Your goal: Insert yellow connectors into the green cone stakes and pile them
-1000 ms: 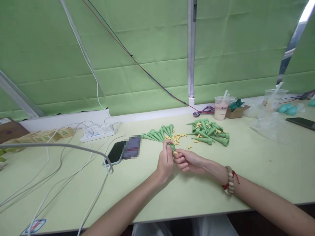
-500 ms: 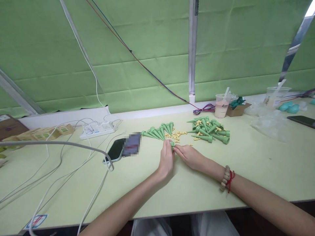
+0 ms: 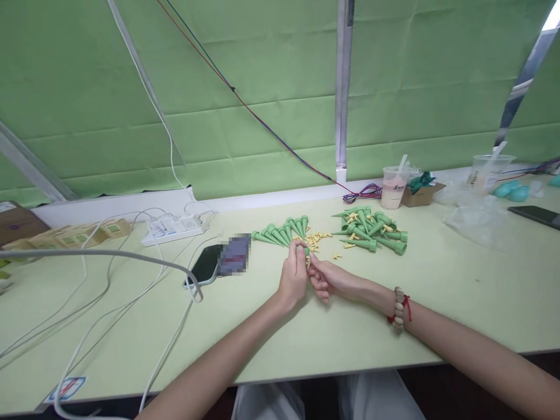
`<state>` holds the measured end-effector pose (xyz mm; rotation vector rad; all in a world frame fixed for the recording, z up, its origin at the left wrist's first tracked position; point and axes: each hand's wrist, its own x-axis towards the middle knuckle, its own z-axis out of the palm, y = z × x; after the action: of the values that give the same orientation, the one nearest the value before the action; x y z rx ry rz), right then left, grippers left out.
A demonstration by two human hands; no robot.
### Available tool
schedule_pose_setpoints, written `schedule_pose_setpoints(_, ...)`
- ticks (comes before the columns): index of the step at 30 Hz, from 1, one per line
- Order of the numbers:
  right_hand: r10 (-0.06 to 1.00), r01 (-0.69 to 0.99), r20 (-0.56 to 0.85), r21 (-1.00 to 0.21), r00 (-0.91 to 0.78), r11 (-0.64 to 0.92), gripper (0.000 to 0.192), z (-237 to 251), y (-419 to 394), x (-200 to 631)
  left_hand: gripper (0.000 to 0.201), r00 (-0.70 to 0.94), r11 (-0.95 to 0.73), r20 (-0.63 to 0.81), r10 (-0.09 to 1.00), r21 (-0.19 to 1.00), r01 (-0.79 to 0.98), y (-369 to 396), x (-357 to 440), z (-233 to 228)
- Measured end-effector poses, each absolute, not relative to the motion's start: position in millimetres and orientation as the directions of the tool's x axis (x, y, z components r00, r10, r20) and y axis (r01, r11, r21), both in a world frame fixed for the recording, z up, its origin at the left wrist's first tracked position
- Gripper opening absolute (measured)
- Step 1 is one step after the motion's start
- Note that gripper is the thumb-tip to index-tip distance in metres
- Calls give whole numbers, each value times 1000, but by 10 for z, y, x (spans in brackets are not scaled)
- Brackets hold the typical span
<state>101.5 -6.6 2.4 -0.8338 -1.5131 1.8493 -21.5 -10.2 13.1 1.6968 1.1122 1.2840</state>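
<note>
My left hand [image 3: 294, 274] is closed around a green cone-shaped plastic spike [image 3: 307, 251], whose wide end shows above the fingers. Against that end my right hand [image 3: 324, 279] pinches a small yellow plastic piece [image 3: 308, 263], partly hidden by the fingertips. Just beyond the hands lie a fanned row of green spikes [image 3: 272, 232] and a scatter of small yellow pieces [image 3: 318, 238]. To the right is a loose heap of green spikes [image 3: 371, 228] with yellow pieces among them. One yellow piece [image 3: 337, 256] lies apart near my right hand.
A phone [image 3: 207, 265] and a blurred-out item [image 3: 234, 255] lie left of my hands. White cables run from a power strip [image 3: 174, 228] across the left side. A drink cup [image 3: 392, 188], a small cardboard box [image 3: 420, 196] and plastic bags [image 3: 475, 221] stand at the back right.
My right hand has turned, its lower fingers now curled into view below the spike. Yellow now shows between the two hands. My left hand stays on the spike, slightly shifted.
</note>
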Motion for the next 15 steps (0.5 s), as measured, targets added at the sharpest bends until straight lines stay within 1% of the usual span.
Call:
schedule_pose_setpoints(1,791,-15,-116,-988,-601,-156,57,37,-54,1029,35,102,-359,345,933,912,198,-89,-212,133)
schedule_pose_setpoints(2,817,54,-119,-993,-564,-107,59,56,-37,1054,35,67,-352,346,936,918,182,-76,-208,137)
schedule_pose_setpoints(3,856,152,-100,-988,-507,-25,61,81,-14,1094,34,28,-341,341,940,926,160,-64,-203,140)
schedule_pose_setpoints(4,898,267,-45,-960,-438,83,61,109,16,1147,33,-12,-319,324,946,938,133,-53,-198,143)
schedule_pose_setpoints(5,935,398,82,-889,-344,225,56,137,51,1211,32,-45,-285,291,956,953,103,-41,-193,144)
schedule_pose_setpoints(6,948,541,199,-784,-248,306,49,161,91,1281,32,-66,-238,243,968,969,70,-28,-188,142)
schedule_pose_setpoints(7,947,652,279,-690,-160,313,43,179,134,1352,33,-76,-180,182,980,983,34,-14,-183,138)
schedule_pose_setpoints(8,944,722,320,-633,-85,280,38,186,177,1418,35,-76,-114,114,991,993,0,2,-180,130)
schedule_pose_setpoints(10,930,789,368,-571,0,226,29,168,253,1519,39,-57,6,-9,998,998,-58,36,-174,112)
schedule_pose_setpoints(12,904,830,426,-490,-39,267,23,107,307,1567,42,-35,87,-91,995,990,-115,66,-171,96)
schedule_pose_setpoints(13,888,845,450,-437,-91,308,25,66,324,1571,43,-26,114,-119,993,983,-145,77,-170,91)
schedule_pose_setpoints(15,861,850,452,-335,-233,406,31,-20,344,1554,43,-6,159,-163,987,968,-195,87,-171,88)
